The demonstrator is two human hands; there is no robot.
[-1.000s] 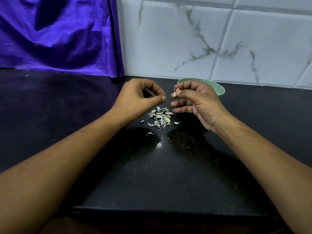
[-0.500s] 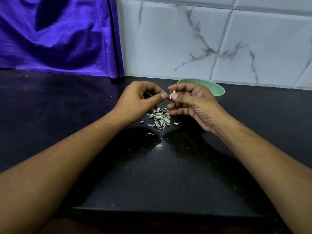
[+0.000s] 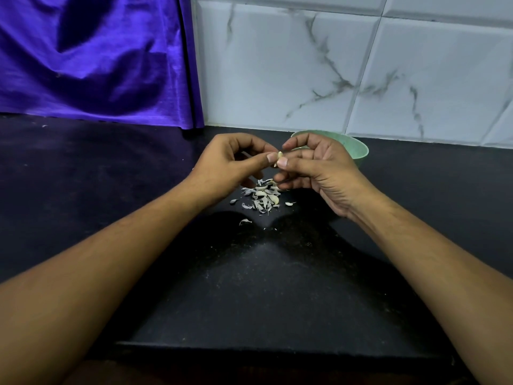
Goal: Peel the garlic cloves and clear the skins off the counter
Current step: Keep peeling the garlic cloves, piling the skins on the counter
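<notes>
Hiding half the green bowl [image 3: 358, 152], right hand [image 3: 319, 173] pinching clove [image 3: 279, 156]

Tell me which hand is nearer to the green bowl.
Right. The right hand is just in front of the bowl; the left hand is farther to its left.

Two hands: left hand [image 3: 230, 163], right hand [image 3: 316, 169]. One garlic clove [image 3: 279, 157]. One green bowl [image 3: 361, 152]. One skin pile [image 3: 262, 197]; at least three stray skins [image 3: 245, 221]. One purple cloth [image 3: 97, 59]. One tabletop [image 3: 263, 287].
</notes>
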